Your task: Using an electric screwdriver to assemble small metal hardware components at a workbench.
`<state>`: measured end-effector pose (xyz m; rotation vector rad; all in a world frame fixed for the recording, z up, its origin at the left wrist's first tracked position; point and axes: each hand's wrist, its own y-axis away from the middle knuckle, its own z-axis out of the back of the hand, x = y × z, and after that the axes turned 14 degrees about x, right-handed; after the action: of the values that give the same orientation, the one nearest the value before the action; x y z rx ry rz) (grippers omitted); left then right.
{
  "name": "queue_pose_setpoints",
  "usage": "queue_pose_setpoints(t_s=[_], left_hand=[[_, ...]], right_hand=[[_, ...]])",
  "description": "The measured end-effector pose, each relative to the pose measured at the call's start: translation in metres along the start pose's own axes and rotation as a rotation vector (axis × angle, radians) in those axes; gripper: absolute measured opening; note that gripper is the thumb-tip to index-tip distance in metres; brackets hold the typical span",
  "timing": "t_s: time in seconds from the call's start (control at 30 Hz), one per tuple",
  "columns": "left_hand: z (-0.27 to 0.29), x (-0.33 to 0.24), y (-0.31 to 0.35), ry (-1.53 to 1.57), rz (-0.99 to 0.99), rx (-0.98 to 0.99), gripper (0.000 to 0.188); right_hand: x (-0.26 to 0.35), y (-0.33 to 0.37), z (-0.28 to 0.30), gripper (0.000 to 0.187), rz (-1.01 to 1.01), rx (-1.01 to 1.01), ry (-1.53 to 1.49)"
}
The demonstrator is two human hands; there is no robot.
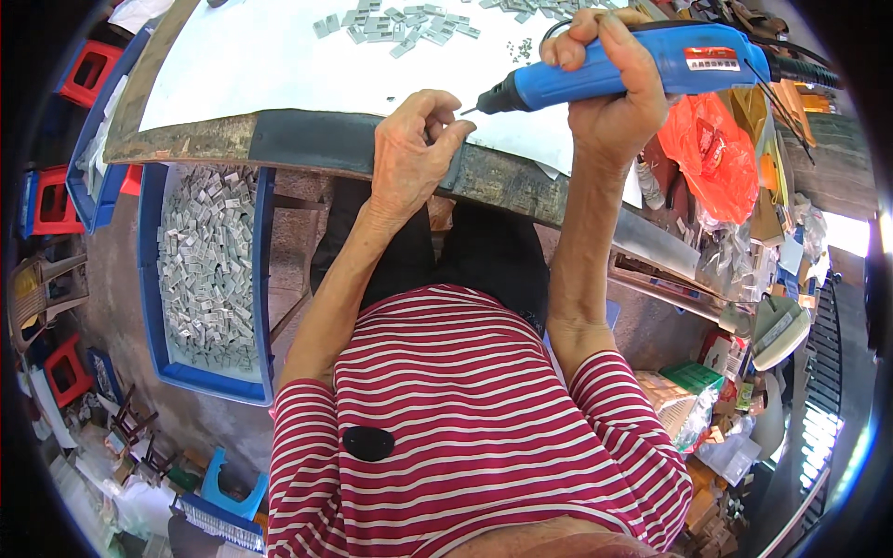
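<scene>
A fat blue power tool (558, 86) is at one o'clock, above the white tabletop (279, 56). It has a black nose (502, 96), a red-and-white label (711, 59) and a thin tip (470, 112) aimed at eight o'clock. The right hand (609, 116) has its fingers wrapped tight around it. The left hand (409, 144), near twelve o'clock, curls beside the tip — I can't tell if its fingers pinch anything. Flat grey pieces (379, 25) lie at twelve o'clock too.
</scene>
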<state>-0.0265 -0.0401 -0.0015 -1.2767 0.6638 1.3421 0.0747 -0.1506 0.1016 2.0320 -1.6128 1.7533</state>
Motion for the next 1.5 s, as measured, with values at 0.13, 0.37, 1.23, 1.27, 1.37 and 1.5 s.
queue_pose_setpoints(t_s=[0.13, 0.37, 1.23, 1.27, 1.37, 1.5], left_hand=[[0.003, -0.001, 0.001, 0.05, 0.008, 0.007, 0.021], [0.018, -0.013, -0.028, -0.006, 0.028, 0.028, 0.013], [-0.004, 0.036, -0.083, -0.646, -0.213, 0.254, 0.013], [-0.001, 0.033, -0.077, -0.641, -0.208, 0.254, 0.013], [0.005, 0.032, -0.067, -0.578, -0.167, 0.228, 0.017], [0.007, 0.037, -0.063, -0.537, -0.167, 0.173, 0.02]], right_hand=[[0.001, 0.0, 0.013, 0.014, -0.017, 0.075, 0.006], [0.013, -0.008, 0.021, 0.009, 0.078, -0.038, 0.033], [0.005, 0.003, 0.051, 0.012, 0.089, -0.106, 0.077], [0.003, 0.001, 0.049, 0.013, 0.096, -0.099, 0.08], [-0.001, -0.004, 0.046, 0.01, 0.013, 0.014, 0.095], [-0.013, -0.022, 0.031, 0.016, 0.048, 0.066, 0.213]])
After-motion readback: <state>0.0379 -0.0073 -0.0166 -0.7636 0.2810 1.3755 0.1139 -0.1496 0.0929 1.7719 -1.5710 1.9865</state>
